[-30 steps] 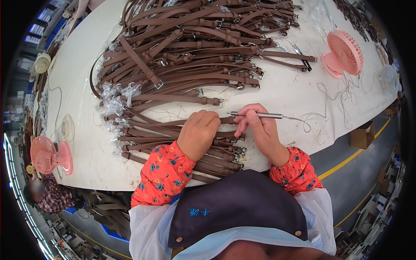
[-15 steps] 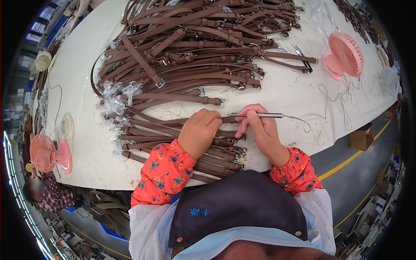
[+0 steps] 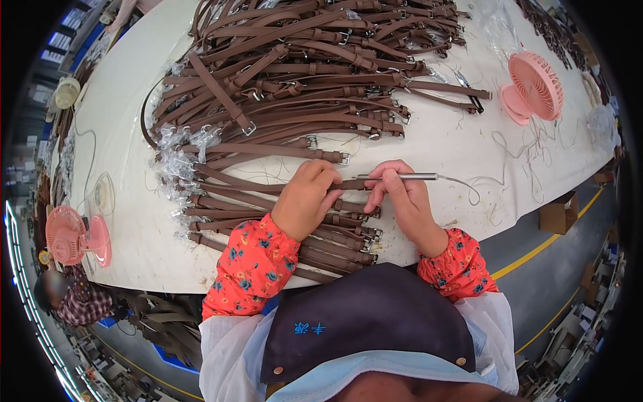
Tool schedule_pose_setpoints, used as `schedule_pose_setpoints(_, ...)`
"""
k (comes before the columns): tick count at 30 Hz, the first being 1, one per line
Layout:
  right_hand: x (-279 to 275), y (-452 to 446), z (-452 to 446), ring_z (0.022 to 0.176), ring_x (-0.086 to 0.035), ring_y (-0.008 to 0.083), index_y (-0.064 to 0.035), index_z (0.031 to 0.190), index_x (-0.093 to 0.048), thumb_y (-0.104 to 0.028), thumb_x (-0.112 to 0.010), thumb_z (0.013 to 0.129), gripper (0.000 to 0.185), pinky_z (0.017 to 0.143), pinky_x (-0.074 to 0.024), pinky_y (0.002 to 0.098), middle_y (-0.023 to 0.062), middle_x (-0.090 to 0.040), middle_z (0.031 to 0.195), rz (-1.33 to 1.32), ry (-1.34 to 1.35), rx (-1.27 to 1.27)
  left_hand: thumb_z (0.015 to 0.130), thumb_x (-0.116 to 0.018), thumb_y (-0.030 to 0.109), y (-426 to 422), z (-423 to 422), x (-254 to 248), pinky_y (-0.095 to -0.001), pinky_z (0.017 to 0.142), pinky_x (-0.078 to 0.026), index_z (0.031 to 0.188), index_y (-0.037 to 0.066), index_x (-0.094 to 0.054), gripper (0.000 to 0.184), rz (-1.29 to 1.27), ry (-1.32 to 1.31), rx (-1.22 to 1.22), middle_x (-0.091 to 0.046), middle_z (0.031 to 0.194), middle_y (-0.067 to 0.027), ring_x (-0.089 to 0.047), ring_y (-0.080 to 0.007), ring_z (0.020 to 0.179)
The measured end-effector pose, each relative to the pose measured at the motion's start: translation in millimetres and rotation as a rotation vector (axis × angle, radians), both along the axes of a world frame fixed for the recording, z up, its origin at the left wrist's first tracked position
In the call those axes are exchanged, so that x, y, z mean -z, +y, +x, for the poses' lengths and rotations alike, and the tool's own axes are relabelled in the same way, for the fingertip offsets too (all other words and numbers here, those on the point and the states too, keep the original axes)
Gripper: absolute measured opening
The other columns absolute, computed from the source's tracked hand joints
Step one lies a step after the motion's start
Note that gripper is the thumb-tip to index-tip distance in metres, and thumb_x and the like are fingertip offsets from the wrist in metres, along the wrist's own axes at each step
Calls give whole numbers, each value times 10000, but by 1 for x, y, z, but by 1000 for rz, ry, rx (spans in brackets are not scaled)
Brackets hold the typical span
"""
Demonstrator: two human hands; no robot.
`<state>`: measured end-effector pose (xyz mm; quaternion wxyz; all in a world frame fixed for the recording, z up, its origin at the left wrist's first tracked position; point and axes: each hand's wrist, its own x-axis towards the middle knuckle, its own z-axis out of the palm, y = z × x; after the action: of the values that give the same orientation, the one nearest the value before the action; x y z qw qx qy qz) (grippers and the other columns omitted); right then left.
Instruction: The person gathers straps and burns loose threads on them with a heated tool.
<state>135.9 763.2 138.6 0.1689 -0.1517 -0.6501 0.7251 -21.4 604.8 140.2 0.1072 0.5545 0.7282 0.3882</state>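
My left hand (image 3: 303,201) is closed on a brown strap (image 3: 349,184), thumb and fingers pinching it close to its right end. From the fingers of my right hand (image 3: 407,204) a slim silver pen-shaped tool (image 3: 420,177) sticks out to the right, with a thin cord running from its back end. The tool's tip lies by the strap, between my two hands; whether it touches cannot be made out. More brown buckled straps (image 3: 335,254) lie side by side under my left hand. Clear plastic wrap (image 3: 175,161) bunches around their left ends.
A large heap of brown buckled straps (image 3: 301,63) covers the far part of the white table (image 3: 120,154). One pink fan (image 3: 532,87) stands right, another pink fan (image 3: 67,234) left. Small snips (image 3: 469,90) lie by the heap. A cardboard box (image 3: 559,213) is on the floor.
My left hand has shifted slightly on the strap, and its thumb now shows lower and apart from the knuckles. The right hand and tool stay nearly still.
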Motion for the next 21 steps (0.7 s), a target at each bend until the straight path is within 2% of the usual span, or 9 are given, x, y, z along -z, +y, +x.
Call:
schedule_pose_setpoints(3, 1, 1, -1, 690, -660, 123, 16, 1093, -579, -317, -419, 1108, 369, 861, -507, 298, 47, -639, 709, -26, 7, 1, 795, -733, -29, 1, 5, 2, -403, 830, -504, 984, 28, -627, 225, -37, 145, 24, -628, 1031, -119, -590, -337, 967)
schedule_pose_setpoints(10, -5, 6, -3, 672, -666, 144, 31, 1067, -593, -345, -420, 1105, 416, 917, -496, 322, 44, -610, 707, -75, -58, -42, 822, -696, -30, 3, 3, 3, -428, 800, -489, 943, 17, -608, 157, -1, 77, 12, -634, 979, -123, -585, -354, 904)
schedule_pose_setpoints(13, -4, 5, -4, 656, -664, 153, 37, 1068, -594, -345, -426, 1104, 420, 833, -522, 309, 38, -587, 694, -70, -55, -45, 834, -685, -26, 3, 1, 5, -420, 776, -483, 937, 19, -605, 138, 1, 15, -5, -635, 932, -130, -589, -356, 880)
schedule_pose_setpoints(16, -9, 3, -3, 650, -662, 156, 39, 1060, -599, -338, -431, 1104, 415, 708, -530, 288, 38, -574, 679, -174, -112, -39, 846, -676, -18, 4, 0, 4, -417, 753, -479, 937, 22, -605, 122, -15, -13, -25, -635, 890, -127, -592, -354, 857)
schedule_pose_setpoints(19, -7, 3, -3, 646, -660, 157, 44, 1036, -607, -332, -435, 1105, 419, 624, -517, 272, 48, -568, 698, -131, -75, -47, 854, -674, -12, 4, 1, 5, -418, 735, -477, 935, 24, -604, 113, -1, -19, -38, -630, 861, -119, -592, -347, 835)
schedule_pose_setpoints(21, -7, 3, -2, 647, -661, 157, 48, 1013, -612, -333, -433, 1105, 431, 636, -519, 277, 52, -566, 715, -140, -85, -54, 854, -675, -12, 4, 1, 5, -418, 726, -477, 931, 26, -603, 111, 9, -24, -44, -627, 850, -115, -592, -343, 825)
